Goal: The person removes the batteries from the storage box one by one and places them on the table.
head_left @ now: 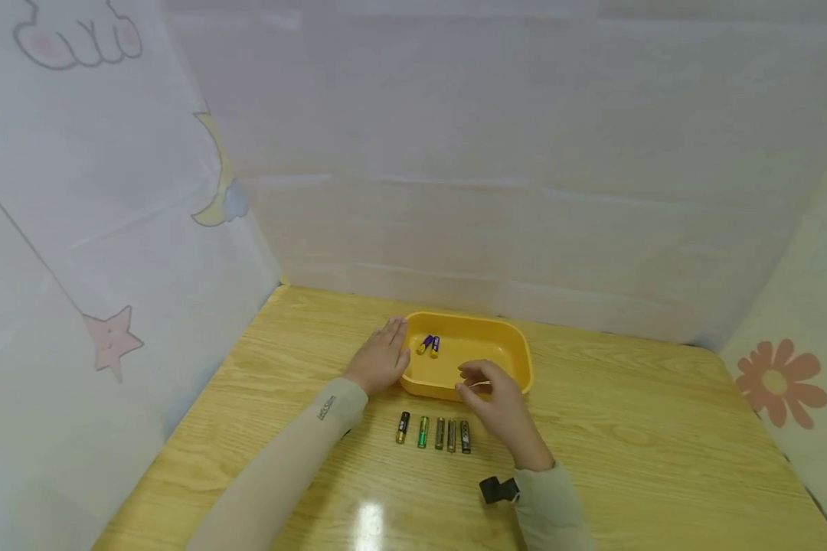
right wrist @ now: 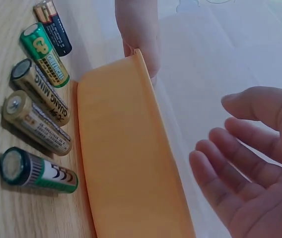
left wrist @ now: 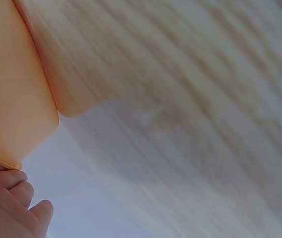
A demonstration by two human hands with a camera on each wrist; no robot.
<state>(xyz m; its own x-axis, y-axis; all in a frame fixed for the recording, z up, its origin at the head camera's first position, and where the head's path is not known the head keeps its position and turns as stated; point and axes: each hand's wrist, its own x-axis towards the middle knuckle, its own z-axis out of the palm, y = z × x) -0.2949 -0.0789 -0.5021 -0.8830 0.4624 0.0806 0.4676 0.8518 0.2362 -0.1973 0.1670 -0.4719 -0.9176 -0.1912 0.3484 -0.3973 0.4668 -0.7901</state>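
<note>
A yellow plastic tray (head_left: 465, 321) sits on the table with two purple-and-yellow batteries (head_left: 435, 347) lying in its left part. My left hand (head_left: 379, 358) touches the tray's left rim, its fingers stretched along that side. Over the tray's near right edge, my right hand (head_left: 496, 398) hovers with loosely bent fingers and nothing between them. In front of the tray several batteries lie in a row: a black-and-gold battery (right wrist: 54, 27), a green GP battery (right wrist: 45, 55), two gold batteries (right wrist: 36, 123) and a dark green-and-white battery (right wrist: 38, 170) at the right end.
The wooden table (head_left: 627, 444) extends to both sides of the tray. Pale printed sheeting (head_left: 496, 191) stands behind it and along the left and right. A black strap mount (head_left: 498, 490) sits at the right wrist.
</note>
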